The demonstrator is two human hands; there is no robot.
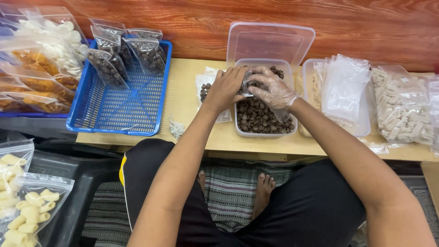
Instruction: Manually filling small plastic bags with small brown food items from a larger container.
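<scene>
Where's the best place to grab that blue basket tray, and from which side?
Probably the near rim of the blue tray, from the front edge of the table. That end is bare mesh, while filled bags lean at the far end, and the raised rim gives fingers a lip.

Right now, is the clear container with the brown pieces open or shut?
Open. The clear container has its hinged lid standing up against the wooden wall, and the brown pieces inside lie uncovered.
</scene>
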